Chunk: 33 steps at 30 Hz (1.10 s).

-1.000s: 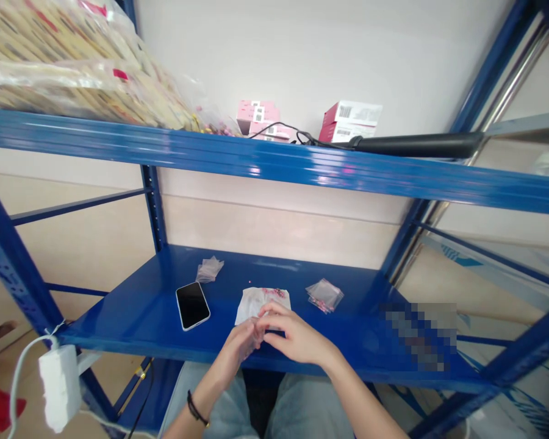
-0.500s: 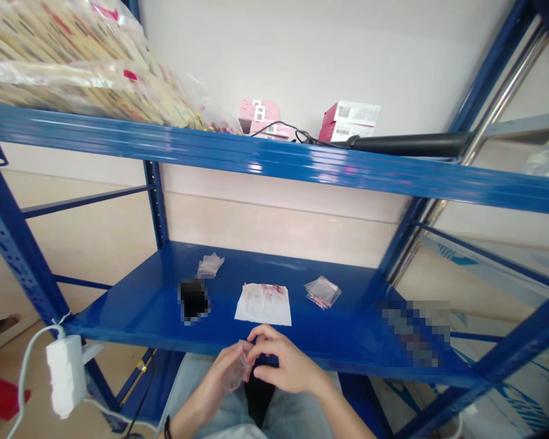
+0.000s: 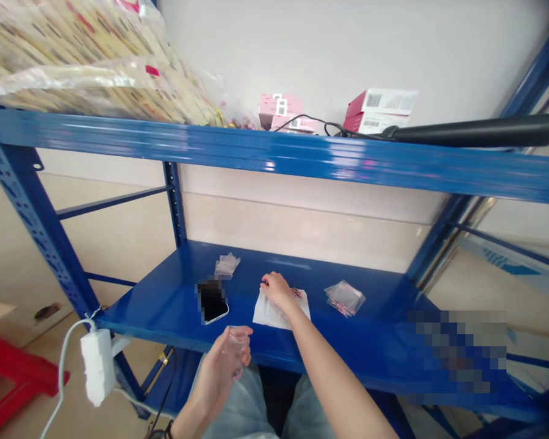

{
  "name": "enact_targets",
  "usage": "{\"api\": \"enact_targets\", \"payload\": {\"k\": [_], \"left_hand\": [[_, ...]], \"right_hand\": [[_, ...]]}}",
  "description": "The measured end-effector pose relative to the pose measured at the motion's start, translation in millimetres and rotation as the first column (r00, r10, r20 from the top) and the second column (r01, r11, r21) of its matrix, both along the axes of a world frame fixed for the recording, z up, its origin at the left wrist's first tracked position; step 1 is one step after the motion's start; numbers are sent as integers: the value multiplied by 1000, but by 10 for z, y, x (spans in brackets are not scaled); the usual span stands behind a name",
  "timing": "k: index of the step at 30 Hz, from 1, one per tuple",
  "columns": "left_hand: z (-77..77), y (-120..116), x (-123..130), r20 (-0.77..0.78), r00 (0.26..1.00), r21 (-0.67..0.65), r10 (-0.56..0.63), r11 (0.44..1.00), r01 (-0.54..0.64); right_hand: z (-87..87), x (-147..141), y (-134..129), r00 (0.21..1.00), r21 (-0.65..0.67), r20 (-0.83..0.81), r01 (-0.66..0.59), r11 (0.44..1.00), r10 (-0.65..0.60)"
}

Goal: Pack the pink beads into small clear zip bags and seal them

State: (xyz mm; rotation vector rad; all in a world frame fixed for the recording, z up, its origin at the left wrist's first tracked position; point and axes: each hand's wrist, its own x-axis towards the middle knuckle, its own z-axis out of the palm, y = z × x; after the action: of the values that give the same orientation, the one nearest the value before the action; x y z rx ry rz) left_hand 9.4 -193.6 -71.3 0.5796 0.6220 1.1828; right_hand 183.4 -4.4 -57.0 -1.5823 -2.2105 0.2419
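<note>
My left hand [image 3: 224, 366] is closed round a clear plastic bag [image 3: 234, 349] in front of the shelf's front edge. Over the back left part of a white paper [image 3: 274, 314], my right hand [image 3: 277, 289] has its fingers bent together at the tips; what they hold, if anything, is too small to make out. Small dark pink pieces [image 3: 296, 292] lie at the paper's back edge, just right of that hand. A stack of clear bags with pink pieces inside [image 3: 345, 297] rests to the right. Flat clear bags [image 3: 227, 266] lie at the back left.
A phone [image 3: 214, 303] lies on the blue shelf [image 3: 165, 305] left of the paper. The upper shelf [image 3: 238, 146] bears wrapped packs [image 3: 96, 73], pink boxes [image 3: 281, 110] and a black tube [image 3: 480, 131]. A white power strip [image 3: 97, 367] hangs at the left.
My right hand has left the bag and moved forward onto the paper. My left hand still holds the bag, now by itself. The view has shifted, so the shelf things appear farther right.
</note>
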Motion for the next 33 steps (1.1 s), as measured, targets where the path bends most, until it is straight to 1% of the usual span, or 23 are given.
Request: {"api": "enact_targets", "payload": {"k": [5, 10, 14, 16, 18, 20, 21, 22, 24, 26, 27, 29, 31, 33], "left_hand": [[18, 57, -43, 43, 999, -29, 15, 999, -14], [26, 57, -41, 42, 999, -26, 16, 1000, -15], [18, 45, -40, 41, 999, -16, 13, 1000, -12], [14, 43, -48, 40, 999, -10, 11, 1000, -10], [12, 38, -56, 32, 999, -8, 8, 1000, -8], [11, 29, -55, 20, 1000, -11, 0, 1000, 0], [10, 22, -49, 13, 1000, -14, -7, 1000, 7], [7, 12, -38, 7, 1000, -16, -13, 1000, 13], [-2, -15, 1, -9, 1000, -1, -22, 1000, 22], [-17, -51, 58, -50, 998, 34, -35, 999, 37], [-28, -73, 92, -89, 995, 50, -48, 997, 53], [-55, -121, 166, -185, 980, 79, -80, 992, 96], [-92, -175, 246, -267, 957, 105, -115, 983, 147], [-132, -232, 323, -311, 939, 132, -148, 971, 197]], "right_hand": [[-59, -118, 147, 997, 17, 76, -17, 1000, 16], [-45, -110, 140, 994, 43, 99, -41, 998, 37], [27, -37, 72, 995, 56, 76, -62, 997, 57], [97, 10, 17, 998, 83, 35, -58, 995, 55], [198, 63, -95, 999, 122, -14, -45, 992, 47], [326, 123, -307, 988, 152, -121, -79, 985, 98], [397, 155, -459, 969, 159, -194, -124, 979, 154], [467, 188, -641, 932, 159, -279, -194, 968, 232], [585, 255, -1068, 855, 111, -373, -345, 932, 361], [641, 324, -1513, 792, 13, -419, -484, 875, 444], [637, 360, -1716, 782, -42, -429, -517, 855, 451], [568, 439, -2043, 790, -125, -446, -520, 845, 420], [445, 519, -2251, 806, -158, -468, -481, 863, 364], [320, 589, -2361, 816, -154, -480, -438, 886, 321]]}}
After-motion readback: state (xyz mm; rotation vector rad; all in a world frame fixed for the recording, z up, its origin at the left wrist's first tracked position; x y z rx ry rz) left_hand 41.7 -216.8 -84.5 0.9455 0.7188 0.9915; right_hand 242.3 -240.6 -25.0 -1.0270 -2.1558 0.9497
